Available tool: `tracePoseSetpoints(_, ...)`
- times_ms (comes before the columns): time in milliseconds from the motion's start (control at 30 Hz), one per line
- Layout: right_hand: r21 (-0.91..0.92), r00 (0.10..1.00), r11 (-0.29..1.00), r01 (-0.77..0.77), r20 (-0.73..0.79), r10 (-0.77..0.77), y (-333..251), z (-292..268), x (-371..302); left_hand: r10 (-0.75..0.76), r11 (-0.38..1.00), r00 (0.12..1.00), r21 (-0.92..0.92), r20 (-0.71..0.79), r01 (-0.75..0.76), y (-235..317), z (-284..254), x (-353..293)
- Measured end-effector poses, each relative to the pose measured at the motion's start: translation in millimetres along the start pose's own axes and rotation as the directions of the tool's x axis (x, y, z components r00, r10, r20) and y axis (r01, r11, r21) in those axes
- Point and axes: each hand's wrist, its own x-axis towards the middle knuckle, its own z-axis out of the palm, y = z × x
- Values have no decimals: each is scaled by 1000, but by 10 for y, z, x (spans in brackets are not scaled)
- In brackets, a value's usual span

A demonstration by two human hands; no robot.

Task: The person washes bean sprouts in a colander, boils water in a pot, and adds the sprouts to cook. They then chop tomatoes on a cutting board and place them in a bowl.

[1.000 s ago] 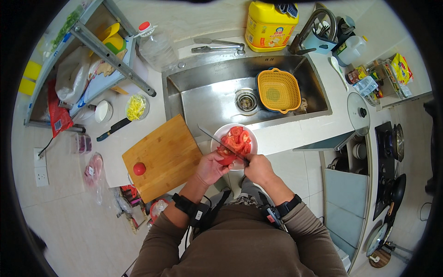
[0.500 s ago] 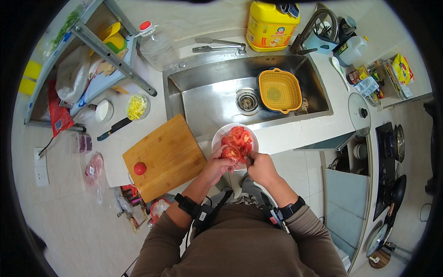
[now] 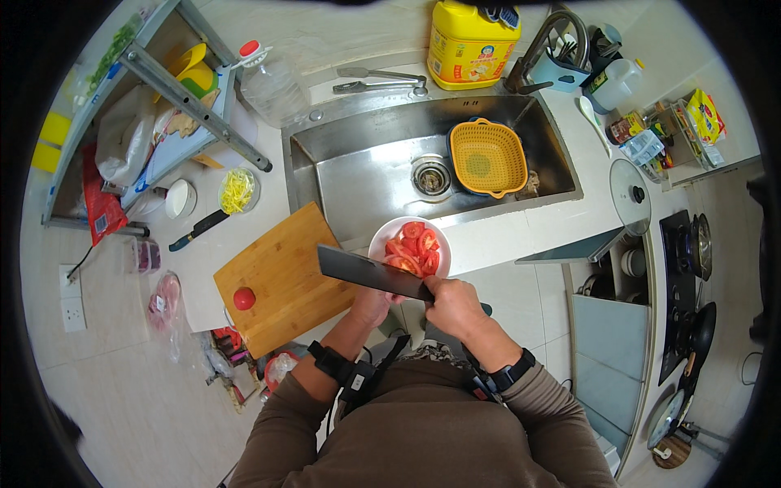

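My right hand (image 3: 455, 305) grips the handle of a broad dark cleaver (image 3: 370, 274). Its blade reaches left, across the near side of a white bowl (image 3: 445, 254) and over the edge of the cutting board. Cut tomato pieces (image 3: 415, 244) fill the bowl. Just below the blade is my left hand (image 3: 372, 307), close to the bowl; the blade hides most of its fingers, so whether they hold anything cannot be made out. On the wooden cutting board (image 3: 285, 260) to the left lies a small red piece of tomato (image 3: 244, 298).
A steel sink (image 3: 358, 171) holds a yellow basket (image 3: 488, 159). Left of the board are a second knife (image 3: 198, 230), a bowl of yellow shreds (image 3: 238, 192) and a small white bowl (image 3: 181, 198). A metal shelf (image 3: 195, 114) stands far left; a glass lid (image 3: 625, 199) lies right.
The cleaver has come up into view in my right hand, its blade swung left over the bowl's near side. My left hand has drawn back from the tomato pieces to below the blade.
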Motion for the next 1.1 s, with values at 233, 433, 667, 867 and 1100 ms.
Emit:
tracePoseSetpoints(233, -7, 998, 999, -52, 29, 53, -22, -32, -24, 36, 939, 980, 341, -197, 34, -7, 86, -10)
tracePoseSetpoints(433, -4, 992, 993, -119, 49, 119, 25, -13, -22, -27, 990, 960, 129, -277, 65, 95, 50, 3)
tracePoseSetpoints(667, 41, 991, 991, -129, 36, 128, 201, 103, 3, -257, 946, 963, -226, -85, 233, 179, -5, -24)
tracePoseSetpoints(867, 52, 956, 962, -268, 136, 259, 166, 191, 99, -297, 954, 944, -84, -142, 287, 16, 119, -17)
tracePoseSetpoints(1100, 59, 944, 946, -319, 110, 312, 95, 220, 207, -275, 961, 931, -107, -239, 256, -16, 141, 11)
